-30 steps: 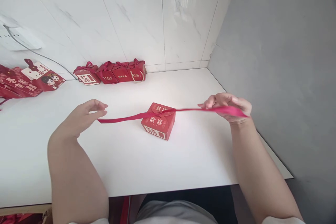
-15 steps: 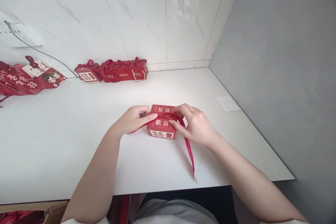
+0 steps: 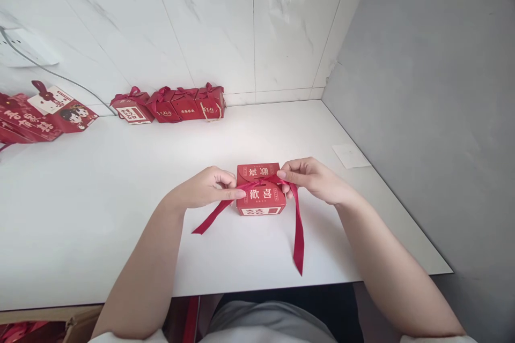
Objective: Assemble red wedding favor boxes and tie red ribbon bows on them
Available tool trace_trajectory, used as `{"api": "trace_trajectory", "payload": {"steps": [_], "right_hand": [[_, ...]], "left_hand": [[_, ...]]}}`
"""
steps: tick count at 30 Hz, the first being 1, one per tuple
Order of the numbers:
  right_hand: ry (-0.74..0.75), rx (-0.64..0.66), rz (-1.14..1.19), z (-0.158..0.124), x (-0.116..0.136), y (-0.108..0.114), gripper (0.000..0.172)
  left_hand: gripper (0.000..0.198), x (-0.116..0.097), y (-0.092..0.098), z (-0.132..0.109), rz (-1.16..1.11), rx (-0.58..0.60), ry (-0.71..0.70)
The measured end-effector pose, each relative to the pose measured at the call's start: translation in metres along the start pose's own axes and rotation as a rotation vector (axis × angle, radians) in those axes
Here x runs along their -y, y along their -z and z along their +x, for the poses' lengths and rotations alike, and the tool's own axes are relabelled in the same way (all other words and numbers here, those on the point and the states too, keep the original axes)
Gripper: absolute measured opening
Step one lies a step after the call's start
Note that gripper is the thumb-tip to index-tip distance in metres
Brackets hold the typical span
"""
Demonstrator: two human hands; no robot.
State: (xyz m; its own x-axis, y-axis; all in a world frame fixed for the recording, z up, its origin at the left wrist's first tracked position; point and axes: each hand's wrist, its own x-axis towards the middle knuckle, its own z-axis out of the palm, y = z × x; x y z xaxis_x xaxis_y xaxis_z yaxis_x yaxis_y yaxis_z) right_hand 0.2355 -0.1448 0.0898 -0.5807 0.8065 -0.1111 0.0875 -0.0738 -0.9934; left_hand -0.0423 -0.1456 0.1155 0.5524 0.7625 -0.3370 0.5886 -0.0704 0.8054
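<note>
A red gift box (image 3: 260, 194) with pale Chinese characters sits on the white table in front of me. A dark red ribbon (image 3: 298, 236) crosses its top, knotted or crossed near the middle, with one tail trailing off each side. At the box's left edge my left hand (image 3: 211, 186) pinches the ribbon between thumb and fingers. My right hand (image 3: 311, 179) closes on the ribbon by the right edge, thumb on top. The underside of the box is hidden.
Several red boxes with bows (image 3: 169, 106) stand along the tiled wall. More printed red boxes (image 3: 44, 115) are at far left, below a socket and cable. A white paper (image 3: 351, 156) lies by the grey partition (image 3: 422, 118). A cardboard carton (image 3: 80, 321) is at lower left.
My right hand has shifted right, off the box top, drawing the ribbon outward. The box has moved slightly right and turned squarer to me. The left ribbon tail now shows more.
</note>
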Motion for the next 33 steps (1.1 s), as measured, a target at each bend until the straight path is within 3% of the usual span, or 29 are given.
{"api": "trace_trajectory", "payload": {"steps": [5, 10, 16, 21, 31, 33], "right_hand": [[-0.121, 0.143, 0.197, 0.002, -0.004, 0.012, 0.010], [-0.158, 0.212, 0.171, 0.001, -0.006, 0.016, 0.012], [-0.136, 0.136, 0.039, -0.002, 0.000, 0.014, 0.011], [-0.104, 0.042, -0.132, -0.006, 0.006, 0.008, 0.030], [-0.123, 0.087, -0.168, -0.010, 0.008, 0.004, 0.037], [-0.119, 0.048, -0.252, -0.014, 0.010, 0.001, 0.037]], "left_hand": [[0.041, -0.003, -0.002, 0.005, -0.235, -0.007, -0.004], [0.031, -0.001, -0.006, 0.010, -0.322, 0.003, 0.052], [0.021, 0.001, -0.007, 0.012, -0.322, 0.031, 0.010], [0.028, 0.001, -0.008, 0.011, -0.299, -0.008, -0.046], [0.036, -0.011, -0.025, 0.011, -0.252, -0.174, -0.075], [0.035, -0.012, -0.025, 0.011, -0.239, -0.196, -0.088]]}}
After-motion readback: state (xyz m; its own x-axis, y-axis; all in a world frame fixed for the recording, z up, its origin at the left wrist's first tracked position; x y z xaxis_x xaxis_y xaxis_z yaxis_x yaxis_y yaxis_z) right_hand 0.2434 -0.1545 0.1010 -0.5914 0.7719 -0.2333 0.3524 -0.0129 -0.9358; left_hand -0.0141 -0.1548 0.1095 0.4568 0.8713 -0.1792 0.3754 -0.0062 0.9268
